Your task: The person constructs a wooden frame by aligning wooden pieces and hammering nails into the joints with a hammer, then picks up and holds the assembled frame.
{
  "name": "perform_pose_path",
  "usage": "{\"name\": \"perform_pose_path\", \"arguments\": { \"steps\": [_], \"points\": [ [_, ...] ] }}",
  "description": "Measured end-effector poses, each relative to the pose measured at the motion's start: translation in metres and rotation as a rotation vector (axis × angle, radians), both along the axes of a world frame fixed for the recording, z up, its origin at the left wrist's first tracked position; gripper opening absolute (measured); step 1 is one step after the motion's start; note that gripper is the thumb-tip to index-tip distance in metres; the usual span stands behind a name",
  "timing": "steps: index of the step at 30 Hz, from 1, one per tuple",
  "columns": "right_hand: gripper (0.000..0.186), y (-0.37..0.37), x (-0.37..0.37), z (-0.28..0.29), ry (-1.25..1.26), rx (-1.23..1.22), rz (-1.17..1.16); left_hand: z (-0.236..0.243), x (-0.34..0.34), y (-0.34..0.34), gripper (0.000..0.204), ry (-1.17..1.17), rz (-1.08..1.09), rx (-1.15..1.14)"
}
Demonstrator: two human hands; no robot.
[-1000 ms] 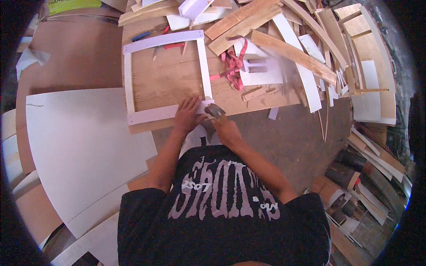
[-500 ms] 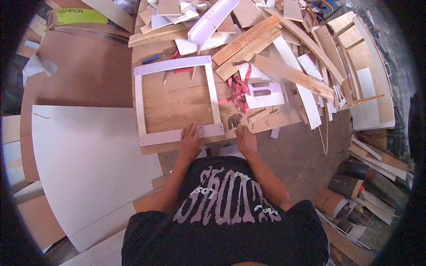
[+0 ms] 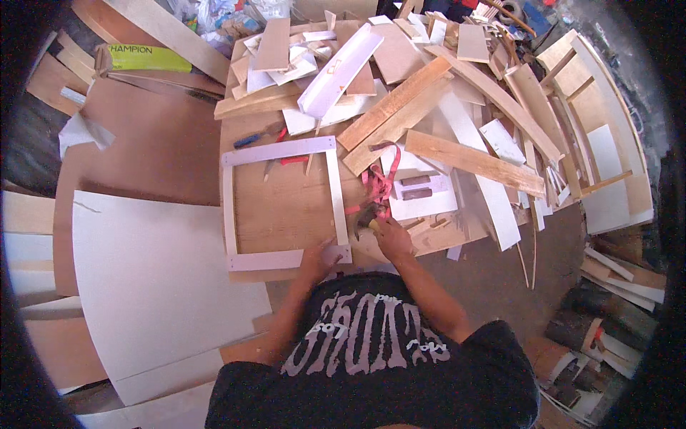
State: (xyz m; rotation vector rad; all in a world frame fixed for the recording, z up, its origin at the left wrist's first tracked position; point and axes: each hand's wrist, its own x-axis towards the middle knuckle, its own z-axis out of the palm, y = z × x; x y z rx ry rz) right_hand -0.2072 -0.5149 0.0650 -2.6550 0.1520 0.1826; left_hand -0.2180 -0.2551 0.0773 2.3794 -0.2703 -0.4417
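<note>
A rectangular wooden frame (image 3: 279, 149) with pale, whitish rails lies flat on the near left of the plywood worktable. My left hand (image 3: 315, 263) is at its near rail, close to the near right corner, with the fingers bent over the edge. My right hand (image 3: 395, 240) grips the light-coloured handle of a claw hammer (image 3: 366, 213), just right of that corner. The dark hammer head points away from me, beside a tangled red strap (image 3: 379, 184). Within the frame's far end lie red-handled pliers (image 3: 291, 159) and a blue-handled tool (image 3: 248, 140).
Offcuts and planks (image 3: 475, 161) are heaped across the table's far and right sides. A white piece with two slots (image 3: 437, 204) lies right of the strap. Left of the table is a large white board (image 3: 164, 279); a wooden panel frame (image 3: 607, 171) leans at the right.
My view has tilted, so the whole scene sits lower. My left hand has slid right along the near rail, its fingers now bent. The hammer has moved away from me, nearer the strap.
</note>
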Motion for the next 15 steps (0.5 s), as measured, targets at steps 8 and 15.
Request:
{"name": "perform_pose_path", "arguments": {
  "steps": [8,15],
  "points": [
    [0.040,-0.030,0.026,-0.050,-0.222,-0.003,0.265,0.000,0.010,-0.065,0.050,-0.013,0.146,-0.046],
    [0.036,-0.102,0.046,0.013,-0.197,0.361,0.240,0.012,0.035,-0.139,0.041,-0.021,0.211,-0.287]
  ]
}}
